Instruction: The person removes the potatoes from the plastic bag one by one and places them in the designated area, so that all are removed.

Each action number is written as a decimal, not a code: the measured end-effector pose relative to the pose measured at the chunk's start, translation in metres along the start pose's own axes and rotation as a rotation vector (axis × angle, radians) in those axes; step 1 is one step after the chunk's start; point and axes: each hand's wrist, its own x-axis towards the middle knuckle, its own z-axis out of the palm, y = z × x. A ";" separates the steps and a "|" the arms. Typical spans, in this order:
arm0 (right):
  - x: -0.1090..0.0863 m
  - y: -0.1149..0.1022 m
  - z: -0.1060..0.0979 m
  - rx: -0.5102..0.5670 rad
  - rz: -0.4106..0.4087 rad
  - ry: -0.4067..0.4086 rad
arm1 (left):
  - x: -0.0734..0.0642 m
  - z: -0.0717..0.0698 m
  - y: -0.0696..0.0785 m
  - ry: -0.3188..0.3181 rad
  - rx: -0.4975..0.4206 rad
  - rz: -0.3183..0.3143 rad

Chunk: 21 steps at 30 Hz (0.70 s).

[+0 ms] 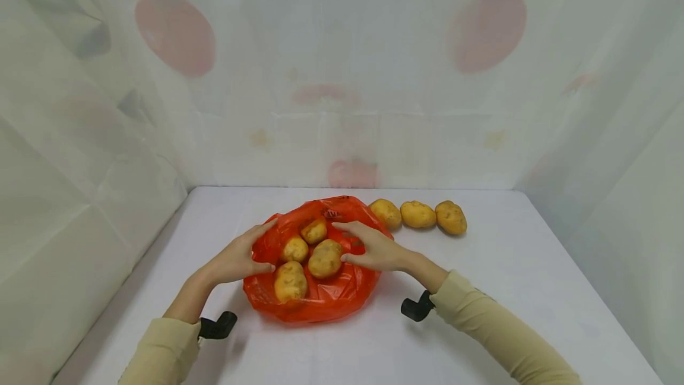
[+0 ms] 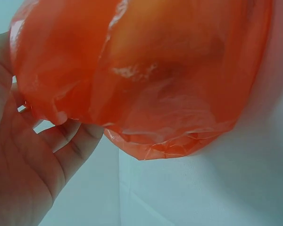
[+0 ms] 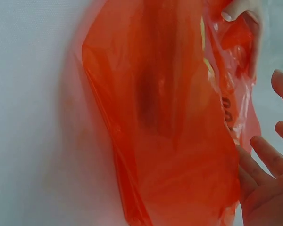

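Observation:
A thin red plastic bag [image 1: 315,312] stands wide open on the white table, its rim spread round several potatoes [image 1: 325,259]. My left hand [image 1: 237,257] is at the bag's left rim, thumb and fingers spread apart. In the left wrist view, the red film [image 2: 170,94] partly covers its fingers, which look extended. Across the bag, my right hand [image 1: 376,248] reaches over the right rim, thumb near the largest potato; contact there is unclear. The right wrist view has its spread fingers [image 3: 269,153] beside the bag's edge, with no pinch visible.
Three more potatoes [image 1: 418,214] lie in a row behind the bag to the right. Pale curtains [image 1: 427,135] with printed fruit enclose the table [image 1: 481,290] at the back and sides. A small black device [image 1: 218,325] is on each wrist.

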 end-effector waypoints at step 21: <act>0.014 0.015 0.025 -0.113 0.078 -0.042 | 0.000 -0.001 0.001 -0.028 -0.016 0.004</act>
